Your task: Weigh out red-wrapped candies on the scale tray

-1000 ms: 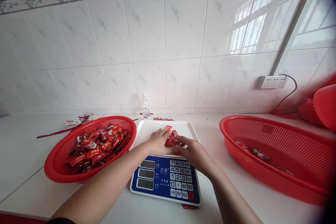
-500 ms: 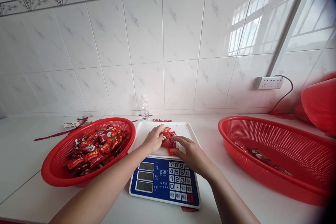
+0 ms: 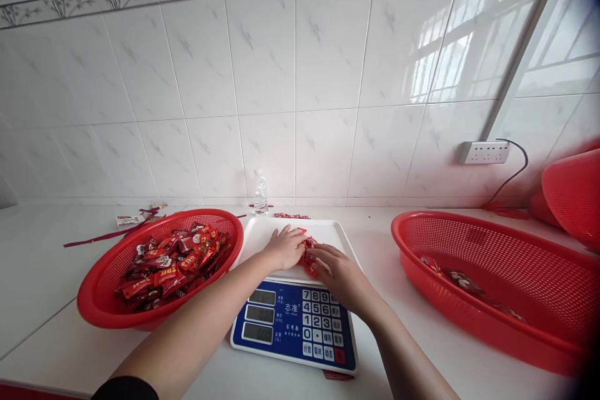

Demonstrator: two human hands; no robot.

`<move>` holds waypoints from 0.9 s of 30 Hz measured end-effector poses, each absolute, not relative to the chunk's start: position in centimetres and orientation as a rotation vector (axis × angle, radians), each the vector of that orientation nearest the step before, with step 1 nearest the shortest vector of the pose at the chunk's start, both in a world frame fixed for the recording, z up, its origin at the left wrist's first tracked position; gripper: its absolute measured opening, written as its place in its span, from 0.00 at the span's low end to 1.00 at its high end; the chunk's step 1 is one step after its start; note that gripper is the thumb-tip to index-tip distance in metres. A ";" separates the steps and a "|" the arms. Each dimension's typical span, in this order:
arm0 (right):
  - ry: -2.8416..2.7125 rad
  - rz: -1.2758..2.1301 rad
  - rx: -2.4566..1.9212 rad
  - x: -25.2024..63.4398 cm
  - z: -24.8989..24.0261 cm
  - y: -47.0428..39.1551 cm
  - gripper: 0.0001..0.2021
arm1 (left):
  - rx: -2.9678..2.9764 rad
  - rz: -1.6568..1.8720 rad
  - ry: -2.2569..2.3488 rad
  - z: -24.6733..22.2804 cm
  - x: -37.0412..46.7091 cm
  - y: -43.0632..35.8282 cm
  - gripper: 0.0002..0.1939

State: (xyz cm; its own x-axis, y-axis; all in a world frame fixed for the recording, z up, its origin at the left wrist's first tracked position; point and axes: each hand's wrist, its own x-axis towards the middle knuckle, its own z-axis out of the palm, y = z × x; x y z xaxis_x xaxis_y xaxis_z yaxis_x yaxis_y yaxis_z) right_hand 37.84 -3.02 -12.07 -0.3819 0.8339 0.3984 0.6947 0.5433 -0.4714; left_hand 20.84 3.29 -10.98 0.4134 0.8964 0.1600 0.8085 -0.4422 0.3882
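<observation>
A blue electronic scale [image 3: 295,325] with a white weighing tray [image 3: 262,234] stands in front of me on the white counter. A small pile of red candy packets [image 3: 310,249] lies on the tray. My left hand [image 3: 284,248] and my right hand [image 3: 335,270] close around this pile from both sides, fingers cupped on the packets. A red mesh basket [image 3: 103,300] at the left is filled with red wrapped candies [image 3: 173,262].
A second red basket [image 3: 492,281] at the right holds a few packets [image 3: 462,280]. More red baskets [image 3: 572,197] stand at the far right. A small water bottle [image 3: 260,194], a wall socket [image 3: 485,152] and scraps [image 3: 134,220] sit along the tiled wall.
Both hands have drawn closer together over the packets on the tray, covering most of the pile. The loose packet near the left fingertips is now under the hand.
</observation>
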 end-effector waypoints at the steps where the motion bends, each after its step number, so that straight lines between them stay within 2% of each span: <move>1: -2.205 0.298 -1.200 37.8 -12.0 -3.1 0.16 | 2.415 0.532 1.498 -11.1 20.9 3.3 0.18; 10: -2.159 0.324 -1.254 37.7 -12.1 -3.2 0.15 | 2.299 0.804 1.550 -10.9 19.8 2.3 0.19; 17: -2.128 0.281 -1.345 37.7 -12.3 -3.0 0.15 | 2.271 0.773 1.402 -10.7 18.2 -1.0 0.17; 27: -2.126 0.294 -1.399 37.4 -12.1 -3.0 0.15 | 2.218 0.899 1.577 -11.4 17.7 -2.4 0.25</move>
